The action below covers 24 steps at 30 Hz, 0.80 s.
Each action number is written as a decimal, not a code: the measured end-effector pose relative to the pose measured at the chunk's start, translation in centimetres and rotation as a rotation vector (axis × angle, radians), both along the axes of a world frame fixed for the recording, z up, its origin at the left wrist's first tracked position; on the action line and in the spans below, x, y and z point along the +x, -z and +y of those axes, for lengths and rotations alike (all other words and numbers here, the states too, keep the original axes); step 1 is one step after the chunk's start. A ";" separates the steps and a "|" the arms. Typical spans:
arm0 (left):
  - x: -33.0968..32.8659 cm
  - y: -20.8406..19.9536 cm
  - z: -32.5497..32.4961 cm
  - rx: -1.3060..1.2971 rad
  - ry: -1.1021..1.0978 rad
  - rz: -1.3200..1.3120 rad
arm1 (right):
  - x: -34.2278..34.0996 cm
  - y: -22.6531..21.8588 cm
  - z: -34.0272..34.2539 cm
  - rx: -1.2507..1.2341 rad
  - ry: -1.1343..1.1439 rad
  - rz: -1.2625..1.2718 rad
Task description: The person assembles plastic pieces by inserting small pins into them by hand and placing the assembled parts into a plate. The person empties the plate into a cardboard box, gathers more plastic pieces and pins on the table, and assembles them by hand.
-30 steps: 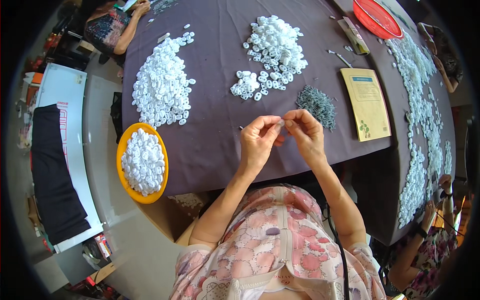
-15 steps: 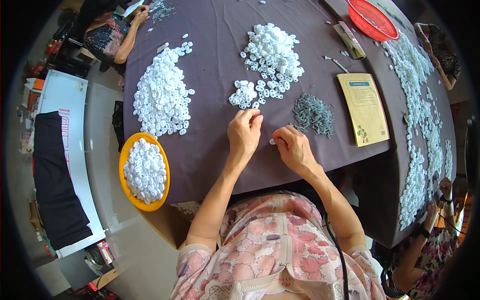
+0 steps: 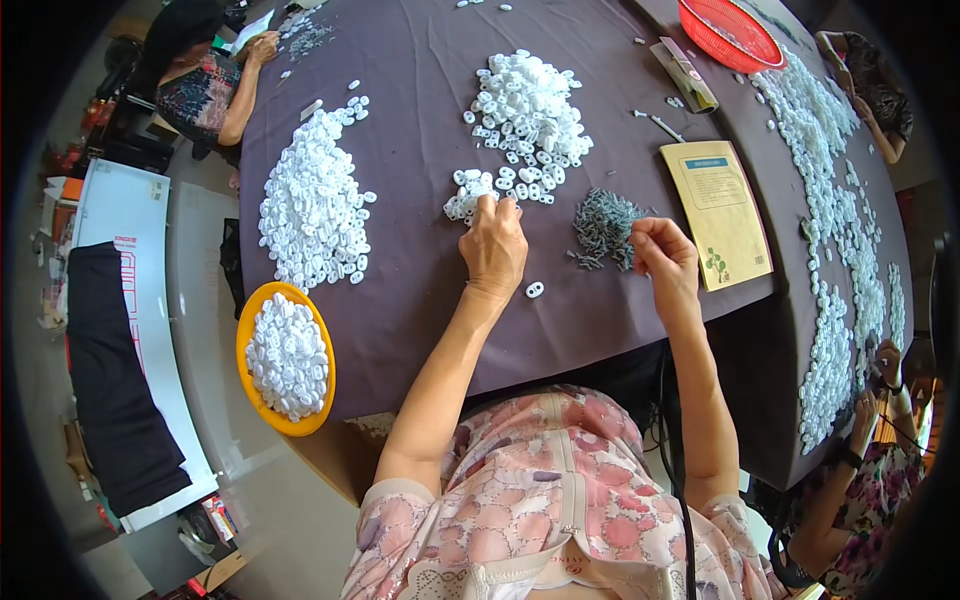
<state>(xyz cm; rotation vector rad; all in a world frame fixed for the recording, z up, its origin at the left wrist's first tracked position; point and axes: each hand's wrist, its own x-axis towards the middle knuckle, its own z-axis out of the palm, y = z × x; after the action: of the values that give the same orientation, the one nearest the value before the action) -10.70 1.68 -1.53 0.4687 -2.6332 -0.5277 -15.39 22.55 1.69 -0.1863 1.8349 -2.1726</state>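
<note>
My left hand [image 3: 494, 248] reaches to the small heap of white two-holed oval pieces [image 3: 462, 205]; its fingertips are closed at the heap's edge, and what they grip is hidden. My right hand [image 3: 668, 258] is beside the pile of small grey screw-like pieces [image 3: 603, 222], at its right edge. Thumb and fingers are pinched there, with anything between them too small to make out. Between my hands, nearer to me, a single white two-holed piece [image 3: 535, 289] lies flat on the dark cloth.
Larger heaps of white pieces [image 3: 530, 105] lie beyond my hands and at left [image 3: 312, 205]. A yellow bowl [image 3: 243, 345] holds more at the table's left edge. At right are a tan booklet [image 3: 722, 225], a red basket [image 3: 705, 40] and spread white pieces [image 3: 825, 375]. Other people sit around.
My right hand has moved right to the grey pile, leaving one white piece lying on the cloth. My left hand has moved forward onto the small white heap. The view has shifted slightly.
</note>
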 end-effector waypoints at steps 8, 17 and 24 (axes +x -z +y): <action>1.7 -1.1 0.8 0.068 0.093 0.378 | 2.9 0.9 -3.6 0.011 -0.182 -0.067; 5.3 -3.5 4.4 1.257 0.036 0.089 | 4.4 0.2 -6.0 0.186 -0.193 0.129; 6.5 -3.2 4.2 1.160 0.108 0.167 | 4.3 0.0 -5.5 -0.014 -0.245 -0.164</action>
<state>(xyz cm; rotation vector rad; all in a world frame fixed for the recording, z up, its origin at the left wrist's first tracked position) -4.23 5.91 1.70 0.5473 -1.9448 -2.0131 -11.14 17.08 1.66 -0.2171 1.6163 -1.9719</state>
